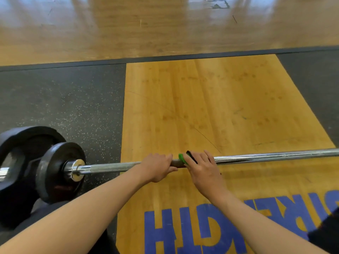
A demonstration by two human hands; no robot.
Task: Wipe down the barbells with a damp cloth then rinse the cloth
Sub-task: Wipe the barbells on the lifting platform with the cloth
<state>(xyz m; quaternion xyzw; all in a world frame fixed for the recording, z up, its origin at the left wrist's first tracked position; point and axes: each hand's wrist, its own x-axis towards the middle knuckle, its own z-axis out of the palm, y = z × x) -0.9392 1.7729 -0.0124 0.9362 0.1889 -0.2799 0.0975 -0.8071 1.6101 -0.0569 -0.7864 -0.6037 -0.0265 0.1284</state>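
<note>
A steel barbell [266, 157] lies across the wooden lifting platform, running from black weight plates [56, 171] at the left to the right edge of the view. My left hand [158, 166] grips the bar near its middle, fingers curled over it. Just to its right, my right hand [202, 168] wraps round the bar and holds a green and black cloth [182, 158] against it. Only a small edge of the cloth shows past my fingers; the rest is hidden under the hand.
The wooden platform [211, 107] carries large blue lettering near me. Black speckled rubber flooring [64, 99] flanks it on both sides. Beyond a dark border strip lies glossy wooden gym floor [146, 24]. My dark-clothed knee [36, 220] is at the lower left.
</note>
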